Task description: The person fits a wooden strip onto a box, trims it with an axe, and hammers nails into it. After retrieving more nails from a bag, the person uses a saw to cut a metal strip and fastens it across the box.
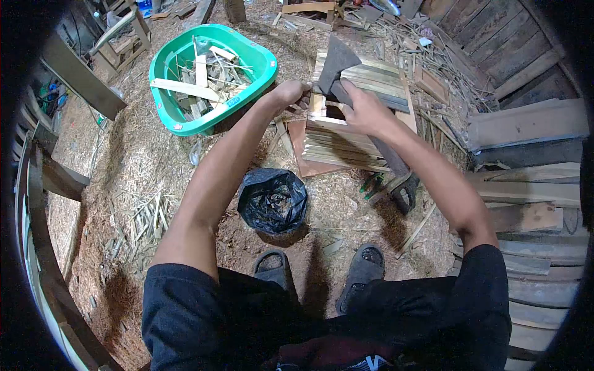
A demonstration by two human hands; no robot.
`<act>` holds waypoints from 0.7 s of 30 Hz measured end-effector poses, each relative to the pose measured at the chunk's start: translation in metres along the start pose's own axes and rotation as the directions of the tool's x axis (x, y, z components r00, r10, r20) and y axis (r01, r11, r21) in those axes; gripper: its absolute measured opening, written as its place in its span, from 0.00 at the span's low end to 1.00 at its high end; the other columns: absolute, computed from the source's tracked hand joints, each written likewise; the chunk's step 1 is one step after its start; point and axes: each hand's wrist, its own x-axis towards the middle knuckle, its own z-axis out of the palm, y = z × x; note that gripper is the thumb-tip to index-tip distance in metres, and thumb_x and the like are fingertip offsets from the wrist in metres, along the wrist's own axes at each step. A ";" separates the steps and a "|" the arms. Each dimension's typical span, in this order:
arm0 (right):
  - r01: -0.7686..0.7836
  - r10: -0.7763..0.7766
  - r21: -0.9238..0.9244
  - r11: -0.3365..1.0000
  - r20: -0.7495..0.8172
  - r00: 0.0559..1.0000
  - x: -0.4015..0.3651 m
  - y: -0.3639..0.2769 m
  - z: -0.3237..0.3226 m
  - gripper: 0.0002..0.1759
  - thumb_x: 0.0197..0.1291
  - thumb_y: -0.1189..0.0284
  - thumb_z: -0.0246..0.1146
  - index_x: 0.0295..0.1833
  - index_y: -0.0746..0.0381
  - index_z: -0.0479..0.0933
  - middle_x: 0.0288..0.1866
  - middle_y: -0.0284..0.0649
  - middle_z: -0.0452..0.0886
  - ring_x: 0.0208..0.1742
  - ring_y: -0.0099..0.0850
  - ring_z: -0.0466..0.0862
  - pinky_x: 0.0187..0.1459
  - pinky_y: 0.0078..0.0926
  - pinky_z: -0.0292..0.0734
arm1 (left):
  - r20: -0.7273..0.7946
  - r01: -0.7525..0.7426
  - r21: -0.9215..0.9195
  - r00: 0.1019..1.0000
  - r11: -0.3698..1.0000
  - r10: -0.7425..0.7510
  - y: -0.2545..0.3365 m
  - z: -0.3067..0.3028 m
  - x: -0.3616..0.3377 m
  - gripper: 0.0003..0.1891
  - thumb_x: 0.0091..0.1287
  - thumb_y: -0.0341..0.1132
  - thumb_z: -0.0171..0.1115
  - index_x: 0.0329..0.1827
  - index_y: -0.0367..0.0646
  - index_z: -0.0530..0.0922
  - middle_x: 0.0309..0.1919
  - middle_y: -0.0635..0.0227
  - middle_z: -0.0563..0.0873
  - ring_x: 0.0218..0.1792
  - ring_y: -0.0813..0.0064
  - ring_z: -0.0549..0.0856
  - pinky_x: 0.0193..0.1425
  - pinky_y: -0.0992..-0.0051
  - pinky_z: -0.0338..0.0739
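Observation:
My right hand [368, 108] is closed round the upper handle of an axe [337, 65]. Its broad dark blade points up and left over a slatted wooden crate [346, 145], and the handle slants down to the right past my wrist. My left hand [294, 94] is at the crate's left edge with its fingers curled beside the blade; what they grip is hidden. Pale slats form the crate's top, with a dark gap between them below my right hand. A flat brown board [303, 148] lies partly under the crate.
A green tub [162, 111] full of wood offcuts stands at the left. Nearer my sandals is a black plastic bag [272, 201]. A saw handle [405, 195] shows by the crate's lower right. Stacked planks [526, 191] line the right side; sawdust and scraps cover the ground.

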 end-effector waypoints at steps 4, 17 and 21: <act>0.131 -0.124 0.039 0.991 -0.155 0.980 0.012 0.011 0.007 0.33 0.63 0.69 0.61 0.70 0.71 0.64 0.51 0.68 0.80 0.53 0.62 0.81 0.55 0.49 0.75 | -0.127 -0.085 0.057 0.988 0.995 0.092 -0.009 0.004 0.003 0.23 0.76 0.51 0.50 0.35 0.40 0.82 0.23 0.67 0.81 0.22 0.73 0.78 0.26 0.69 0.74; 0.098 -0.051 0.137 0.986 -0.313 0.948 0.018 -0.004 -0.010 0.31 0.66 0.66 0.60 0.70 0.70 0.64 0.55 0.67 0.79 0.56 0.60 0.80 0.56 0.46 0.75 | -0.271 -0.117 0.104 0.952 0.988 0.141 -0.019 0.009 0.012 0.28 0.71 0.55 0.54 0.37 0.32 0.84 0.25 0.58 0.84 0.27 0.65 0.84 0.32 0.61 0.79; 0.148 -0.123 0.073 0.986 -0.269 0.955 0.009 0.005 0.010 0.29 0.67 0.67 0.59 0.69 0.70 0.64 0.53 0.68 0.79 0.55 0.60 0.81 0.55 0.48 0.75 | -0.245 -0.101 0.097 0.962 0.990 0.122 -0.014 0.008 0.009 0.24 0.72 0.52 0.55 0.32 0.39 0.83 0.23 0.64 0.83 0.23 0.70 0.82 0.28 0.65 0.75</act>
